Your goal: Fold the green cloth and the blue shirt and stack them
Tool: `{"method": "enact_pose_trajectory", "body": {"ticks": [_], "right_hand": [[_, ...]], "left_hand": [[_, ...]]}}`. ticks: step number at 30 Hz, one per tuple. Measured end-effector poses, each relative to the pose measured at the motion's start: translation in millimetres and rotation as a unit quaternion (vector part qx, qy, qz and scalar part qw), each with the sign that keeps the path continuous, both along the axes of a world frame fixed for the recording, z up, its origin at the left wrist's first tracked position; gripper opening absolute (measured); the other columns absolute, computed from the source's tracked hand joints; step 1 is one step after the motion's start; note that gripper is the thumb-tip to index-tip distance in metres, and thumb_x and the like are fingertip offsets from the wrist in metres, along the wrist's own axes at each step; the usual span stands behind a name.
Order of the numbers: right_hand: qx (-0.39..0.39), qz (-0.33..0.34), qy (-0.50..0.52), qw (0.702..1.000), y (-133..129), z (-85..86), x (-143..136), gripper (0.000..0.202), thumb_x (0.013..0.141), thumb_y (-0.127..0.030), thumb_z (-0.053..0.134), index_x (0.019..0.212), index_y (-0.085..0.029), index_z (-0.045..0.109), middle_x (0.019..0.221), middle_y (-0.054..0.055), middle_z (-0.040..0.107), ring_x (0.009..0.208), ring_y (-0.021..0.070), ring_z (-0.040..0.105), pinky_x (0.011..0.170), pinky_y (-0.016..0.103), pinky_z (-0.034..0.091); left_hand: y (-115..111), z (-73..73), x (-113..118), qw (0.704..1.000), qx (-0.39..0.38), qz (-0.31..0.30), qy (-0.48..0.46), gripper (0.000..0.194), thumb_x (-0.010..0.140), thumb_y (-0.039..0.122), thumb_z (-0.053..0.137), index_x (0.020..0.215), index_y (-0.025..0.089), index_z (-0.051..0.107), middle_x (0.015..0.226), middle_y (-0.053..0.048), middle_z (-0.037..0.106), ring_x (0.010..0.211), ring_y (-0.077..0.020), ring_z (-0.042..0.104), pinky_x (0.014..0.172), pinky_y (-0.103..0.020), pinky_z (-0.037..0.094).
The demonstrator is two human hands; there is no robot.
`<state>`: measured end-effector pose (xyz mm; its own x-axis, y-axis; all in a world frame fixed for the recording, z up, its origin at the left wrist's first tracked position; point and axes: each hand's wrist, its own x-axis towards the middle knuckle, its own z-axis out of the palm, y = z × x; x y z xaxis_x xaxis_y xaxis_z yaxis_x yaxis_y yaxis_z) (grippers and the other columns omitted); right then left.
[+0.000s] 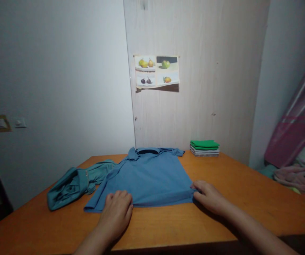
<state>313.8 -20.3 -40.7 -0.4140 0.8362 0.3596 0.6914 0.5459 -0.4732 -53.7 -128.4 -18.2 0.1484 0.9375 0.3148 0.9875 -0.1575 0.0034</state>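
Note:
A blue short-sleeved shirt (152, 177) lies spread on the table, its collar away from me and its hem toward me. My left hand (117, 209) rests palm down over the hem, left of the middle, with the fingers lying on the cloth. At the hem's right corner, my right hand (208, 196) is closed, pinching the fabric between thumb and fingers. The shirt's left edge is partly folded and creased. Beside it on the left sits a crumpled teal garment (75, 187), bunched up with an open end facing me.
An orange-brown wooden table (234, 184) carries everything. A stack of folded cloths (204, 148), green on top, stands at the back right. Fruit pictures (157, 72) hang on the panel behind. Right of the table are a pink curtain (293, 120) and a pinkish blanket (298, 179).

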Motion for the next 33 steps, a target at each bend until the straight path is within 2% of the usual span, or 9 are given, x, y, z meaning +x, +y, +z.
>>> {"method": "enact_pose_trajectory", "body": {"ticks": [5,12,15,19,21,23,25,28,33], "right_hand": [[-0.081,-0.009,0.165,0.983,-26.8,-2.3,53.2,0.020,0.084,-0.036,0.049,0.071,-0.023,0.057,0.070,0.002,0.059,0.069,0.0205,0.055,0.062,0.030,0.041],[-0.158,-0.022,0.164,0.974,-62.1,3.5,95.9,0.038,0.089,-0.055,0.050,0.066,-0.024,0.054,0.067,0.001,0.053,0.064,0.0190,0.050,0.059,0.030,0.041],[-0.138,-0.040,0.178,0.974,-63.0,8.6,91.0,0.044,0.092,-0.061,0.046,0.069,-0.024,0.054,0.069,0.001,0.054,0.065,0.0188,0.052,0.059,0.030,0.041],[-0.073,-0.041,0.142,0.986,-56.3,12.8,62.2,0.043,0.093,-0.060,0.047,0.074,-0.023,0.060,0.072,0.002,0.060,0.069,0.0199,0.057,0.063,0.031,0.045],[-0.062,-0.029,0.114,0.991,-53.5,8.6,44.2,0.041,0.092,-0.057,0.049,0.087,-0.022,0.069,0.083,0.006,0.069,0.079,0.0231,0.064,0.071,0.034,0.050],[-0.054,-0.029,0.078,0.995,-51.8,-0.4,29.5,0.043,0.092,-0.056,0.051,0.109,-0.022,0.072,0.111,0.010,0.073,0.104,0.0280,0.066,0.091,0.040,0.051],[-0.047,-0.036,0.023,0.998,-50.7,-11.6,21.1,0.053,0.091,-0.058,0.053,0.128,-0.023,0.067,0.138,0.012,0.062,0.130,0.0319,0.054,0.111,0.047,0.038],[-0.048,-0.045,-0.058,0.996,-50.7,-24.5,20.7,0.063,0.092,-0.064,0.049,0.141,-0.025,0.059,0.154,0.010,0.046,0.145,0.0320,0.036,0.122,0.053,0.022],[-0.038,-0.049,-0.101,0.993,-56.6,-32.8,36.3,0.067,0.092,-0.070,0.044,0.144,-0.030,0.054,0.156,0.007,0.042,0.146,0.0309,0.035,0.122,0.053,0.024]], "left_hand": [[-24.5,-5.7,29.1,0.992,-0.051,-0.070,-0.087,0.026,0.099,0.037,0.038,0.091,0.024,0.059,0.098,-0.007,0.064,0.094,-0.0257,0.056,0.087,-0.040,0.036],[-50.3,12.1,45.9,0.940,-0.209,-0.112,-0.244,0.030,0.093,0.051,0.052,0.087,0.023,0.061,0.086,0.000,0.067,0.081,-0.0188,0.058,0.070,-0.028,0.038],[-48.3,16.1,44.9,0.926,-0.211,-0.122,-0.287,0.036,0.094,0.053,0.048,0.086,0.021,0.062,0.084,0.000,0.065,0.079,-0.0174,0.058,0.065,-0.026,0.038],[-34.7,6.4,33.6,0.967,-0.076,-0.076,-0.230,0.030,0.095,0.047,0.048,0.093,0.022,0.065,0.097,-0.005,0.067,0.094,-0.0222,0.060,0.083,-0.032,0.042],[-29.5,-2.3,26.8,0.980,-0.042,-0.047,-0.191,0.030,0.093,0.047,0.051,0.103,0.024,0.066,0.110,-0.008,0.067,0.107,-0.0259,0.059,0.093,-0.037,0.042],[-27.8,-10.3,22.1,0.985,-0.040,-0.022,-0.168,0.036,0.093,0.050,0.051,0.114,0.025,0.066,0.121,-0.010,0.065,0.116,-0.0281,0.057,0.099,-0.041,0.041],[-29.6,-15.9,21.0,0.987,-0.057,-0.004,-0.154,0.045,0.093,0.053,0.049,0.125,0.025,0.063,0.133,-0.011,0.061,0.126,-0.0297,0.052,0.107,-0.045,0.038],[-38.0,-19.3,25.9,0.989,-0.083,0.023,-0.122,0.057,0.094,0.057,0.045,0.138,0.023,0.057,0.147,-0.013,0.052,0.139,-0.0324,0.043,0.116,-0.050,0.029],[-60.1,-23.1,37.5,0.993,-0.070,0.044,-0.085,0.058,0.095,0.058,0.042,0.139,0.024,0.058,0.145,-0.012,0.055,0.137,-0.0322,0.046,0.116,-0.050,0.033]]}}
